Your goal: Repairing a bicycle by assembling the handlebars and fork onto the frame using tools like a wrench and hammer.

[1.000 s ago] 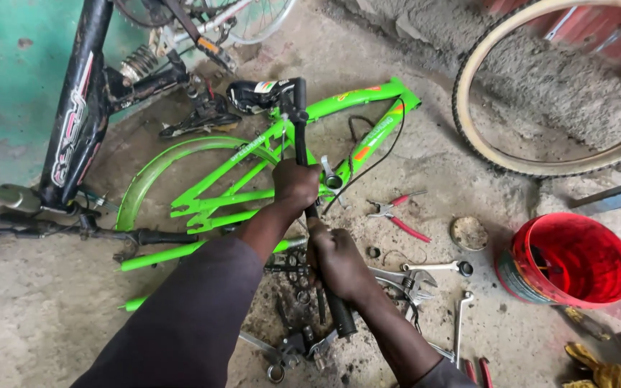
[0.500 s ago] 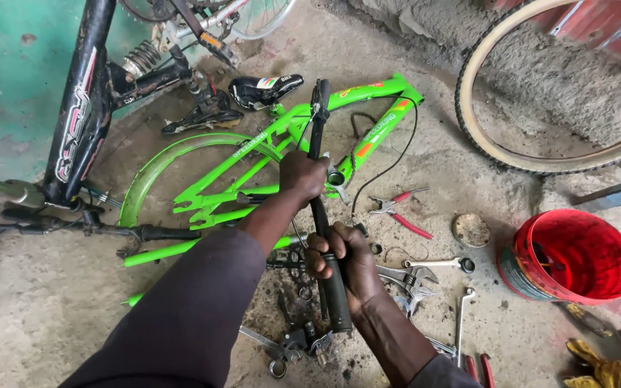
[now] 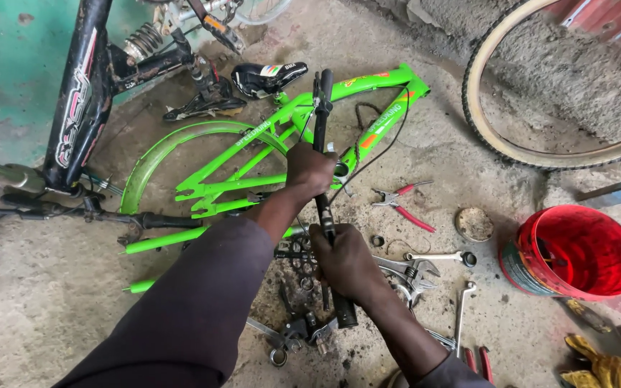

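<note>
A black bicycle handlebar (image 3: 323, 122) stands nearly upright in front of me, and both hands grip it. My left hand (image 3: 309, 171) is closed around its middle. Lower down, my right hand (image 3: 345, 262) is closed around the bar just above the black rubber grip (image 3: 344, 310). Behind the bar a bright green bicycle frame (image 3: 267, 154) with a black saddle (image 3: 267, 77) lies flat on the concrete floor. A thin black cable (image 3: 375, 154) runs from the bar across the frame.
Red-handled pliers (image 3: 404, 202), spanners (image 3: 436, 256) and small metal parts lie on the floor to the right. A red bucket (image 3: 576, 251) stands at the right, a tyre (image 3: 540, 108) leans behind it, and a black bicycle (image 3: 80, 108) stands at the left. Yellow gloves (image 3: 605, 370) lie at bottom right.
The handlebar has swung from tilted to nearly upright and shifted slightly right. My right hand has slid a little along the lower bar; my left hand keeps its grip.
</note>
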